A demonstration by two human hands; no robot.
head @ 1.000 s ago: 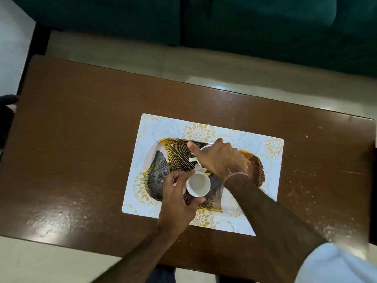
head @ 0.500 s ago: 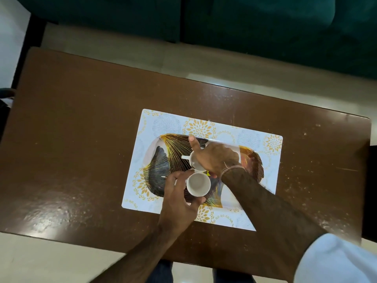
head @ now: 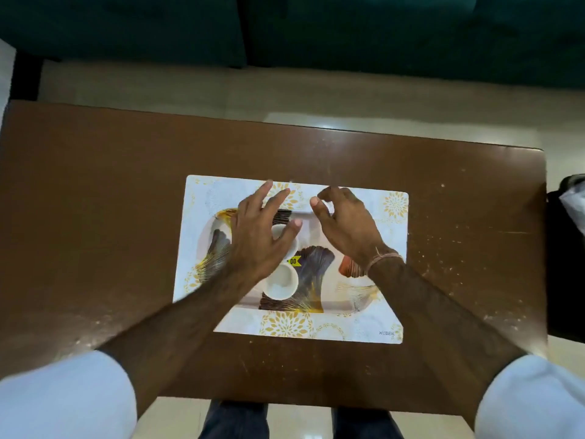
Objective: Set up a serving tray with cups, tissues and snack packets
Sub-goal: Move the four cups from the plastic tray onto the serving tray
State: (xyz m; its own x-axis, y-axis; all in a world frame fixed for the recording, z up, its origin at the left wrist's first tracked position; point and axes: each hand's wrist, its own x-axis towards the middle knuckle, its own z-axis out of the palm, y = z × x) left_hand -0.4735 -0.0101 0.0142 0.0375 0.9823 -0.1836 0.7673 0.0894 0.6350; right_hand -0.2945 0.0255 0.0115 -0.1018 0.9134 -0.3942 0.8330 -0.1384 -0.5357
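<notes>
The brown counter (head: 95,217) holds a flowery mat (head: 386,312), and on the mat sits the leaf-print tray (head: 316,280). Two white cups are on the tray: one cup (head: 281,280) sits just below the left hand (head: 256,245), and the other cup (head: 280,231) peeks out between the left fingers (head: 272,198). Those fingers are spread wide and hold nothing. The right hand (head: 348,226) hangs over the far side of the tray, its fingers loosely curled and empty. So the cups look done. No tissues or snack packets show anywhere yet, so those are left.
</notes>
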